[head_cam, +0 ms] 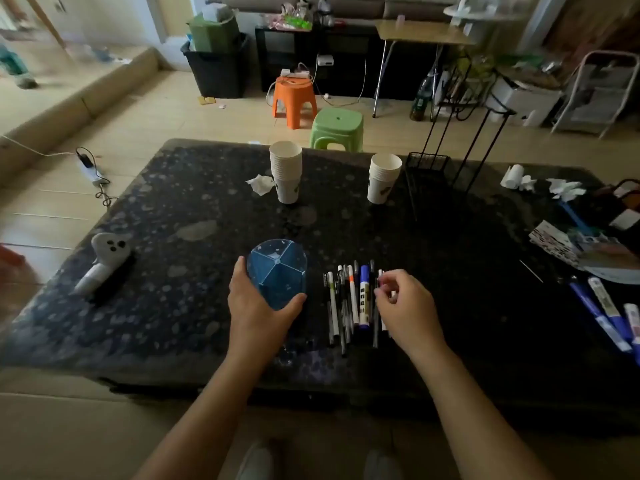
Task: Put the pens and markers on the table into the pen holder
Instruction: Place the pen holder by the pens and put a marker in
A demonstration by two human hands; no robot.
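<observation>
A home living room: sofa, plastic stools, cluttered floor.

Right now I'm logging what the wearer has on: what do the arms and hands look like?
Both hands, left and right, are bare: no gloves, rings, watch or bracelets visible. Both forearms are uncovered as far as the frame shows; no sleeves are in view.

- Floor: pale wood-look boards, a few scraps lying on it.
- Low table: dark speckled top.
- Orange stool and green stool: side by side just beyond the table.
- Black bin: green box on top.
- Black cabinet: against the far wall.
- Folding table: metal legs, right of cabinet.
- Power strip: on floor, left.
- Light: dim, soft daylight.
</observation>
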